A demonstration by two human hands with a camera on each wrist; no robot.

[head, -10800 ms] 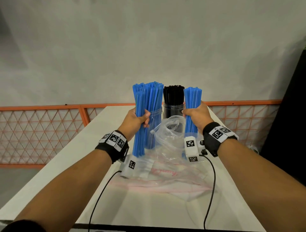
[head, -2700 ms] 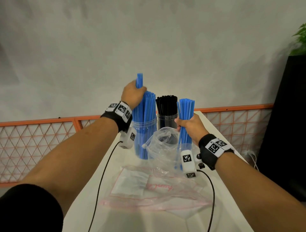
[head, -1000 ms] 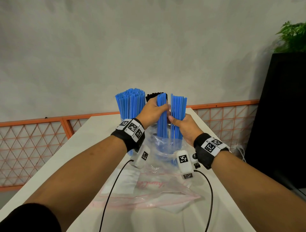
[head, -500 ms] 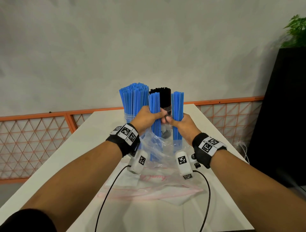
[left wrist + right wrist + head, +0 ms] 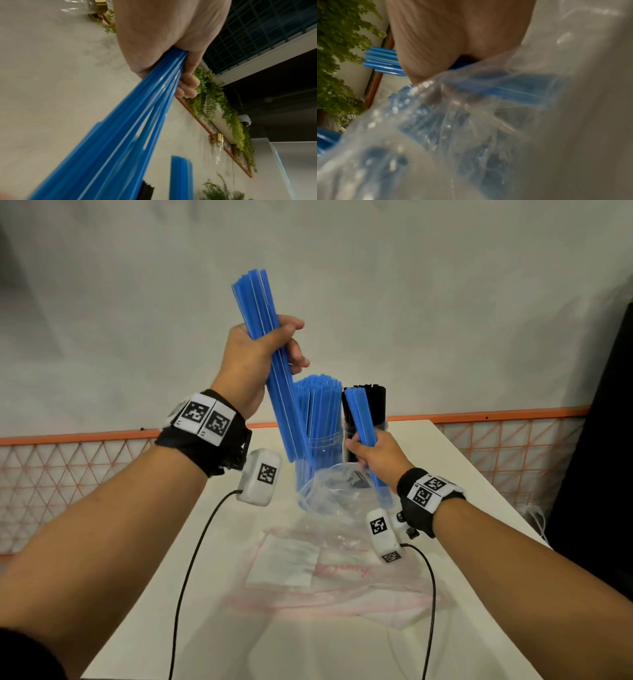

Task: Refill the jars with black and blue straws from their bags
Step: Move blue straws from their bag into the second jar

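My left hand (image 5: 263, 354) grips a bundle of blue straws (image 5: 270, 364), lifted high and tilted, its lower ends just above and left of the clear jar of blue straws (image 5: 320, 436). In the left wrist view the blue straws (image 5: 120, 135) run out of my fist (image 5: 164, 44). My right hand (image 5: 373, 450) holds a smaller bundle of blue straws (image 5: 363, 422) that stands in the open clear bag (image 5: 329, 491). Behind it is the jar of black straws (image 5: 371, 402). The right wrist view shows the bag (image 5: 471, 128), blurred, over the blue straws (image 5: 496, 88).
A flat clear bag with a white label (image 5: 301, 563) lies on the white table (image 5: 445, 460) in front of the jars. Cables run from both wrist cameras to the near edge. An orange mesh rail (image 5: 68, 467) borders the table; a black cabinet (image 5: 603, 457) stands right.
My left hand has drawn its bundle of blue straws up out of the bag and raised it high beside the blue jar. My right hand stays at the bag with its bundle.
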